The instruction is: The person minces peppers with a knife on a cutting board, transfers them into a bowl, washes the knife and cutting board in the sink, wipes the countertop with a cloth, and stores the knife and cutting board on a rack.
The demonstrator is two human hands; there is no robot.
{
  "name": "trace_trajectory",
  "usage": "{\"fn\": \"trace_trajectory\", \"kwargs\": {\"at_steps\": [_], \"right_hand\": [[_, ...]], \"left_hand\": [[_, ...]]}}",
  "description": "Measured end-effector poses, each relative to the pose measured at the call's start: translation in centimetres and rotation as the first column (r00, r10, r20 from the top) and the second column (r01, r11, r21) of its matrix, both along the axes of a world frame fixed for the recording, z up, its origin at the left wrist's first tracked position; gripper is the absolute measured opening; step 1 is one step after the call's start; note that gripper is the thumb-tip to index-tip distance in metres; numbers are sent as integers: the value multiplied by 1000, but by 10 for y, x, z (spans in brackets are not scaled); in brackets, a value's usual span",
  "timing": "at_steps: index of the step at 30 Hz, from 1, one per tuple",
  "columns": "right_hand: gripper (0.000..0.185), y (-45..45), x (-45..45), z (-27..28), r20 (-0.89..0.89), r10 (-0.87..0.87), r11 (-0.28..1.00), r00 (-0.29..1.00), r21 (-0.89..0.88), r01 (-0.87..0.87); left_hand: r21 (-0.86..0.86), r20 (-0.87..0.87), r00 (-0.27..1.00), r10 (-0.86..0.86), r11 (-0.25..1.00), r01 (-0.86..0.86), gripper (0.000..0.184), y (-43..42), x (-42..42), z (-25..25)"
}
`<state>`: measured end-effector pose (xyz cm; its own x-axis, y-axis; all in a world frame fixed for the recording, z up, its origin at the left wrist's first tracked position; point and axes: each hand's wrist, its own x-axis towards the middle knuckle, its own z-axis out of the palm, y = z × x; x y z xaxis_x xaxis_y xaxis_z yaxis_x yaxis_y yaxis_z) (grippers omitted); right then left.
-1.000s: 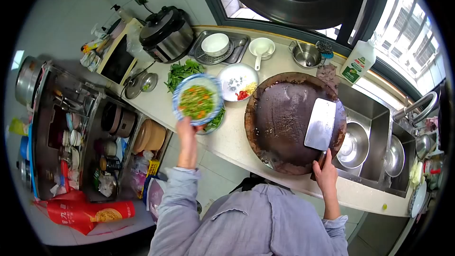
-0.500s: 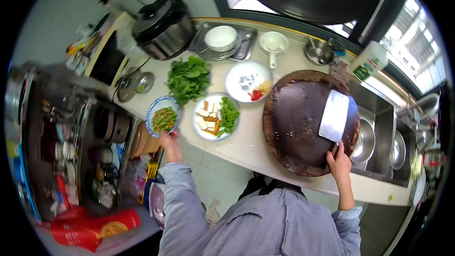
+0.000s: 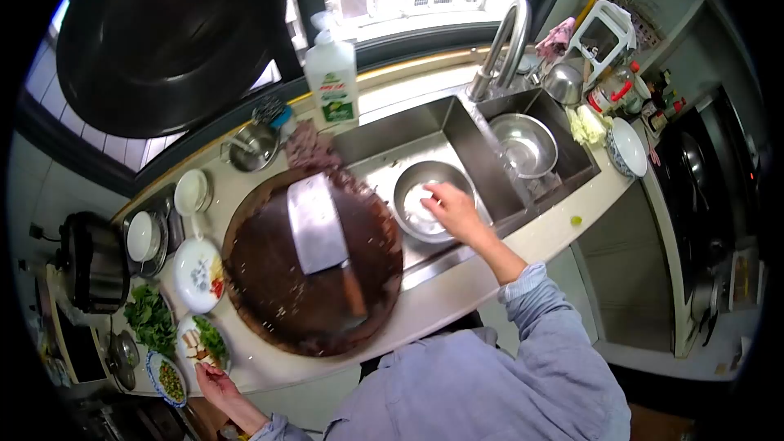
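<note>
The shirt (image 3: 474, 384) is pale grey-blue, with loose sleeves (image 3: 549, 318). The right cuff (image 3: 523, 281) is turned up and looks lighter. The cloth has little wrinkles.

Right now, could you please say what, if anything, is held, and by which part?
The right hand looks empty over the metal bowl; whether the left hand grips the nearest plate's rim is unclear.
</note>
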<state>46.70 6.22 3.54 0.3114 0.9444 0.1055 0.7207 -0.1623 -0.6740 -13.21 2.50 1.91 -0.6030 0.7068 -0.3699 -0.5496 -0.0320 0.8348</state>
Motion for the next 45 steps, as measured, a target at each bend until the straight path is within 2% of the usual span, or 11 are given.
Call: {"fn": "trace_trajectory", "kwargs": {"at_steps": [5,8,10,13,18,23,26,28,33,39,45], "right_hand": [[29,93,233,-70,-235,-242,898,941,312,309],[35,157,339,-69,-199,-339,920,919,135,369],[40,195,390,-66,-91,-217,975,972,-72,211],[24,268,452,-124,416,302,871,858,246,-425],[27,274,461,-126,274,221,971,936,-155,-184],[32,189,343,-34,-226,-284,935,932,149,322],[34,120,264,-28,-625,59,953,778,268,142],[39,77,196,-24,-620,196,966,759,256,-40],[50,52,134,-56,-586,462,882,666,225,-414],[49,88,164,-83,-515,306,939,801,25,-342],[39,55,161,-69,-939,7,990,343,-41,-132]], "left_hand": [[-160,-278,937,-211,972,171,10,23,273,74],[-368,-251,864,-436,869,331,11,36,423,103],[-348,-387,709,-590,805,480,13,51,478,55],[-130,-417,661,-624,761,636,12,73,562,34],[-201,-463,533,-708,670,715,14,106,642,9],[-34,-473,713,-517,820,572,9,138,698,-23],[48,-121,830,-544,832,552,17,156,724,-59],[91,258,817,-516,854,512,26,156,724,-71],[63,528,696,-486,840,539,48,139,701,-113],[123,692,585,-422,868,480,29,120,693,-36],[53,614,656,-439,852,521,21,99,668,-46]]}}
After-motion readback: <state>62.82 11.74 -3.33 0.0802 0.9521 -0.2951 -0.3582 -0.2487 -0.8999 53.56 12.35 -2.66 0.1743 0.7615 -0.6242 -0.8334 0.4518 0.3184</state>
